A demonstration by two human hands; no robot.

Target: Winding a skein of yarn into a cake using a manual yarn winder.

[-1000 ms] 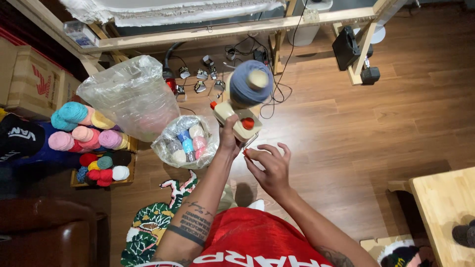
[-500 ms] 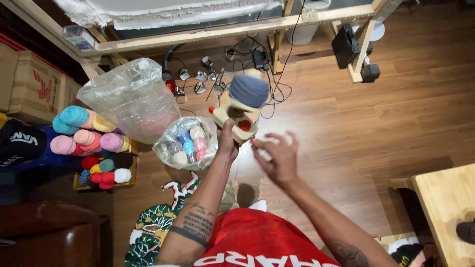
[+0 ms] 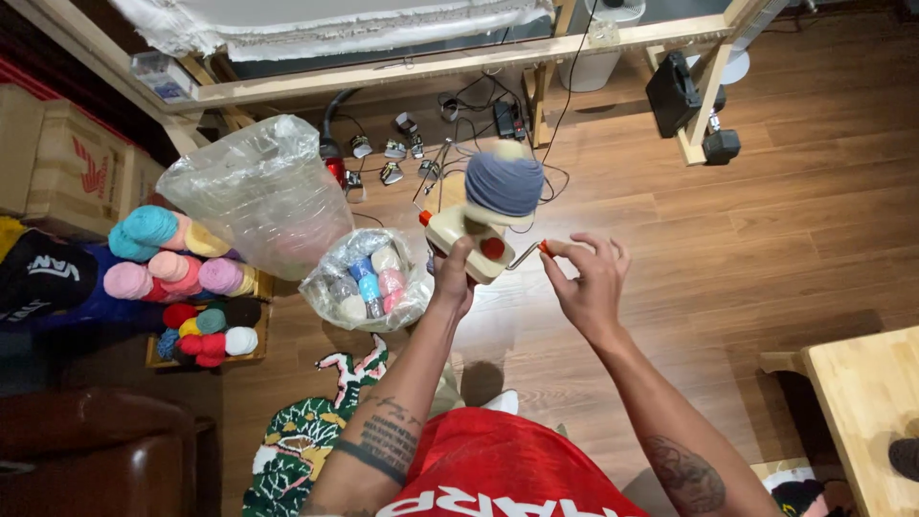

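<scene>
The wood floor (image 3: 766,249) took up most of the view, and its right half lay open from the frame legs down to the corner of a pale wooden table (image 3: 866,402) at the lower right. Along the top ran a long wooden frame (image 3: 431,67) with white cloth (image 3: 316,24) stretched over it, and under its rail sat a tangle of cables and small devices (image 3: 412,153). On the left the room was crowded: cardboard boxes (image 3: 57,163), a large clear plastic bag (image 3: 254,196), a stack of coloured yarn cones (image 3: 182,278) on a low tray, and a smaller clear bag (image 3: 369,282) filled with yarn balls just beside the left forearm. A patterned rug piece (image 3: 306,431) lay on the floor below that bag.

The cream yarn winder (image 3: 469,239) was held up in mid-air, above the floor and just in front of the frame, carrying a blue-grey ball of yarn (image 3: 504,184) on top. The left hand (image 3: 455,278) was clenched around the winder's body from below. The right hand (image 3: 589,282) pinched the orange-tipped crank handle (image 3: 542,248) between thumb and fingertips, its other fingers spread loosely, just right of the winder.
</scene>
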